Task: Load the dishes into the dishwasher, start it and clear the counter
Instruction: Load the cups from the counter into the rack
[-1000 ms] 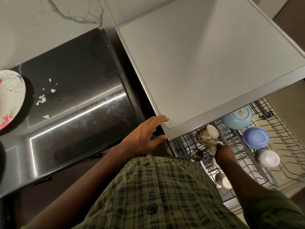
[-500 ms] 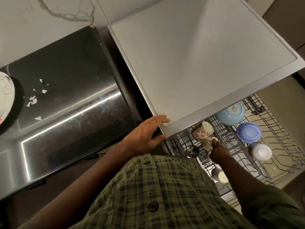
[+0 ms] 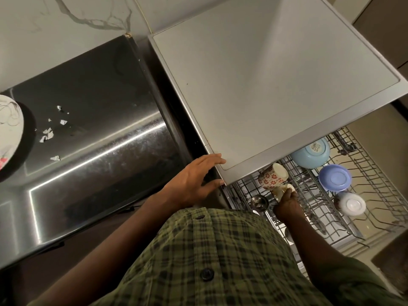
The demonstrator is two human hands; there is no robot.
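Though half-hidden by right hand (image 3: pixel 287 205), cream cup (image 3: pixel 283 191) in rack (image 3: pixel 375 195).

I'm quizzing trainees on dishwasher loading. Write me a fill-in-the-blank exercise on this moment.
1. The left hand rests on the corner of the dishwasher's ____.
2. The right hand holds a small cream cup just below the ____-patterned mug in the wire rack.
3. The light blue bowl lies in the rack with its base facing ____.
4. The plate at the far left sits on the dark steel ____.

Missing words: top; flower; up; counter
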